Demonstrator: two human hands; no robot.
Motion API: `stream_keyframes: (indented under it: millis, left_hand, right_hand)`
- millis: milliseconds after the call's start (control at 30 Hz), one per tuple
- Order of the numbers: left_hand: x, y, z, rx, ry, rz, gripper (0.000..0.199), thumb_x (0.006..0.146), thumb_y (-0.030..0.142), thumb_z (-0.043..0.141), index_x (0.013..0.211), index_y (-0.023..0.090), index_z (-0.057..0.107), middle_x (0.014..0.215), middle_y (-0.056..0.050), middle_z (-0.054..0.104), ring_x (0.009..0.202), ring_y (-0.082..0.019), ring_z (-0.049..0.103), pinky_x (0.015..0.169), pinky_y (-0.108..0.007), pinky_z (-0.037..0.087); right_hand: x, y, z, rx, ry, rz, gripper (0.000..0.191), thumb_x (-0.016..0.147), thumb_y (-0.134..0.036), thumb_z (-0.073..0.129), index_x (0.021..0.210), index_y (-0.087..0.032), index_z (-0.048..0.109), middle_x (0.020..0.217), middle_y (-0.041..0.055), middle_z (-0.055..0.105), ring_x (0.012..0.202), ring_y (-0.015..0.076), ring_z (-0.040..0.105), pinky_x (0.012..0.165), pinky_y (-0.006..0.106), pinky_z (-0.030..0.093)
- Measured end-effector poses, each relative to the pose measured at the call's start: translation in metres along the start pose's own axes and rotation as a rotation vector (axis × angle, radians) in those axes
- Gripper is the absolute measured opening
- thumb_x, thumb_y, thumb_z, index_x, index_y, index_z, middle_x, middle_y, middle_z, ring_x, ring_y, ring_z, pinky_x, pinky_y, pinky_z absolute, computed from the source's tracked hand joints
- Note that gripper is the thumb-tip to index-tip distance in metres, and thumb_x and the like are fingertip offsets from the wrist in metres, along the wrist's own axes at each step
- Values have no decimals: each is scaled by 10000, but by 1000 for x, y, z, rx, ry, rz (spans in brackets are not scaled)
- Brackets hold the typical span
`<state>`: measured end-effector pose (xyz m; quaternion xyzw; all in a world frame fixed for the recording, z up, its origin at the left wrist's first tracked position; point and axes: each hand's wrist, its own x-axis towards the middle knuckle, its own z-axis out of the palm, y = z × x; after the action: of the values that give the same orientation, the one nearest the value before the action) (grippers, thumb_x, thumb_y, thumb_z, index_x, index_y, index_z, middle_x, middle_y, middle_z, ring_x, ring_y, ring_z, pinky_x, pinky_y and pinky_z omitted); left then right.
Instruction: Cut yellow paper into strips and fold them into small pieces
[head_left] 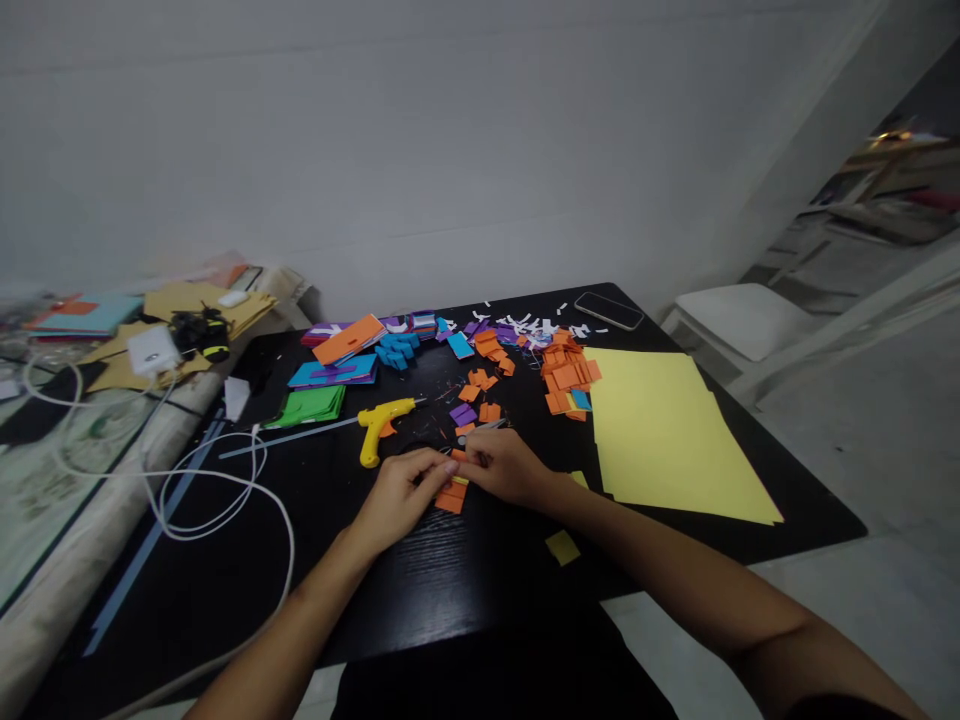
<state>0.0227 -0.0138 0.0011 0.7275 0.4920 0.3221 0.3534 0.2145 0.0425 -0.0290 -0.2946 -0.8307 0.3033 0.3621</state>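
Both hands meet over a small orange paper piece (451,498) with a strip of yellow showing on it, near the middle of the black table. My left hand (405,490) pinches it from the left with thumb and finger. From the right, my right hand (504,466) grips its upper part, fingers curled in. Just beyond the right hand lie scissors (491,425), their handles partly hidden. A yellow glue gun (380,428) rests on its side left of the hands. Folded orange pieces (480,380) and a purple piece (463,414) are scattered ahead.
Large yellow sheets (675,430) cover the table's right side, beside an orange paper pile (566,370). Blue pieces (397,349), green paper (313,404), white scraps (536,328) and a phone (609,310) lie farther back. A white cable (289,540) loops at left. A white chair (739,315) stands right.
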Motion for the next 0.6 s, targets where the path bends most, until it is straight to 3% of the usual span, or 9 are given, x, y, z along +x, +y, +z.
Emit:
stream_keyframes:
  millis: [200, 367, 600]
  left_hand:
    - [0, 6, 0, -9, -56, 35, 386, 1010, 343, 432, 808, 160, 705, 772, -38, 693, 737, -157, 636, 718, -254, 469]
    - [0, 2, -1, -14, 51, 32, 311, 967, 381, 527, 868, 177, 741, 741, -37, 703, 696, -164, 633, 664, -254, 476]
    - [0, -1, 1, -32, 185, -8, 230, 870, 399, 674, 800, 193, 751, 680, -18, 689, 618, -153, 600, 576, -258, 453]
  right_hand:
    - [1, -6, -1, 29, 8, -27, 364, 880, -269, 621, 592, -182, 416, 568, -54, 423, 548, 93, 390, 550, 234, 254]
    - [2, -5, -1, 35, 36, -15, 371, 877, -278, 633, 595, -184, 411, 567, -58, 415, 538, 90, 381, 541, 226, 254]
    - [2, -5, -1, 31, 43, -35, 372, 881, -266, 628, 594, -184, 405, 572, -57, 414, 544, 91, 380, 545, 231, 250]
